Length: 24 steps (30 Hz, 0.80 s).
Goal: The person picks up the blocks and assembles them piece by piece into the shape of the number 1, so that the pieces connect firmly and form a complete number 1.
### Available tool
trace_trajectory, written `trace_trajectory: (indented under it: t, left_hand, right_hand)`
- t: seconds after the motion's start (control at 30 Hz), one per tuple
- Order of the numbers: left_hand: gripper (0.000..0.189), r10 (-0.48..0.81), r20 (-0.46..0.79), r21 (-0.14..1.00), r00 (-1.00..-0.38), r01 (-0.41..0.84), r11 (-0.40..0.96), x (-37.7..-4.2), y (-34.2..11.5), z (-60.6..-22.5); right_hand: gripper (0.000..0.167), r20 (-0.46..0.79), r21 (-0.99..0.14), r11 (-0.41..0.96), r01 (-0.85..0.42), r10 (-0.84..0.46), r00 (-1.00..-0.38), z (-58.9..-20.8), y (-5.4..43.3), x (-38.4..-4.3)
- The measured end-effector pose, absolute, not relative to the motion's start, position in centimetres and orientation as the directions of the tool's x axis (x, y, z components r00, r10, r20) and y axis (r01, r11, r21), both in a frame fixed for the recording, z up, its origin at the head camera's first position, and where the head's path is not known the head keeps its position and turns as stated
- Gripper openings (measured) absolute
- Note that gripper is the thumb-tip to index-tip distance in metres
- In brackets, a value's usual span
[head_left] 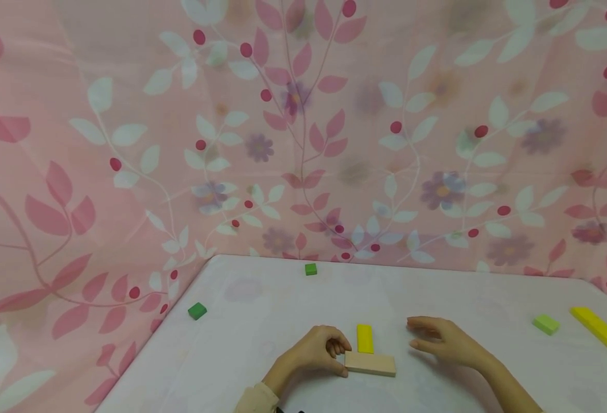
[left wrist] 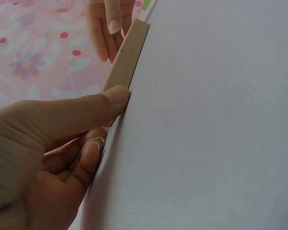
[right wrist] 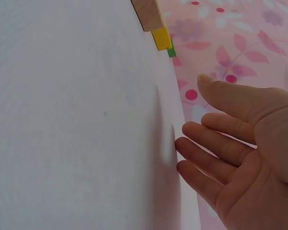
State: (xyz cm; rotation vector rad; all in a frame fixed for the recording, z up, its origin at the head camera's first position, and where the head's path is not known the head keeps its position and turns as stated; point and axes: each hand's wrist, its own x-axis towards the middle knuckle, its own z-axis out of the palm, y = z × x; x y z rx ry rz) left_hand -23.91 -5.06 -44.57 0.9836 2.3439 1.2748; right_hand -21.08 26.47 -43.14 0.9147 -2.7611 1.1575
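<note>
A plain wooden block [head_left: 370,363] lies lengthwise on the white table. My left hand [head_left: 320,349] pinches its left end between thumb and curled fingers; the left wrist view shows the thumb [left wrist: 116,95] pressed on that block. Just behind it a yellow block [head_left: 365,338] points away from me, its near end close to the wooden one; whether they touch I cannot tell. To the right, my right hand [head_left: 445,342] hovers apart from both blocks, its fingers relaxed and holding nothing. The right wrist view shows those fingers [right wrist: 216,143] loosely extended beside the table edge.
A green block [head_left: 311,269] sits near the far edge, and a darker green block [head_left: 197,311] is at the left edge. On the right are a light green block [head_left: 546,324] and a long yellow block [head_left: 602,330]. Flowered pink cloth [head_left: 303,143] hangs behind the table.
</note>
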Motion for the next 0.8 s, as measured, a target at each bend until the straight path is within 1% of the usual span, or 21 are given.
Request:
trace_trajectory:
  t: [0.13,0.27,0.53,0.8]
  left_hand:
    - [0.031,0.69,0.061,0.824,-0.721,0.427,0.373,-24.0,-5.1,-44.7]
    - [0.031,0.688,0.06,0.823,-0.723,0.426,0.376,-24.0,-5.1,-44.7]
    - [0.031,0.684,0.06,0.832,-0.727,0.415,0.367,-23.9,-5.1,-44.8]
    - [0.031,0.682,0.061,0.829,-0.729,0.417,0.372,-23.9,-5.1,-44.8]
  right_hand:
    - [0.045,0.261,-0.637,0.552,-0.538,-0.502,-0.824,-43.2,27.0,-20.9]
    - [0.044,0.27,-0.644,0.55,-0.531,-0.487,-0.831,-43.2,27.8,-20.7]
    - [0.043,0.236,-0.666,0.579,-0.47,-0.435,-0.869,-42.6,30.4,-20.3]
    - [0.041,0.266,-0.643,0.623,-0.445,-0.362,-0.893,-43.0,33.4,-19.9]
